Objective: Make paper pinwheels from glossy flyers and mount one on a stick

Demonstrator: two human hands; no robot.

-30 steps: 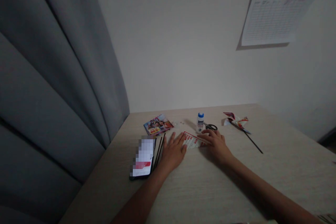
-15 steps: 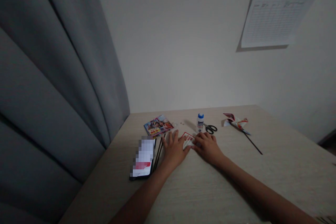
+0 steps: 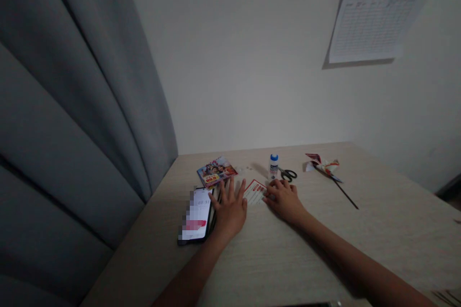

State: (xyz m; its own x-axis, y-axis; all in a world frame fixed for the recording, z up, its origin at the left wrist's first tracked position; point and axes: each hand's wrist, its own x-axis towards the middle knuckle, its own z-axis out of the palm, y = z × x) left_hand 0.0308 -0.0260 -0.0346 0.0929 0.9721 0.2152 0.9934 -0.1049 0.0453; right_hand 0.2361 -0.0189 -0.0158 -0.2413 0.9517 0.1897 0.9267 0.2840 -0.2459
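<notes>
Resting bare left hand (image 3: 228, 212) and right hand (image 3: 284, 200) palm-down on a pale wood-grain desk (image 3: 306, 259), either side of a red-and-white printed paper card (image 3: 255, 192).

Detail: left hand open, fingers spread, holding nothing, its heel just beside a black smartphone (image 3: 194, 216) with a pixelated screen, and thin black sticks (image 3: 215, 204) partly hidden between them. Right hand loosely curled, fingertips at the card's right edge, no grip visible. Card lies flat between the hands, nearer the right. Far side, left to right: colourful glossy booklet (image 3: 216, 171), white glue bottle with blue cap (image 3: 273, 166), black-handled scissors (image 3: 287, 175), red-and-white paper pinwheel (image 3: 323, 167) on a black stick.
</notes>
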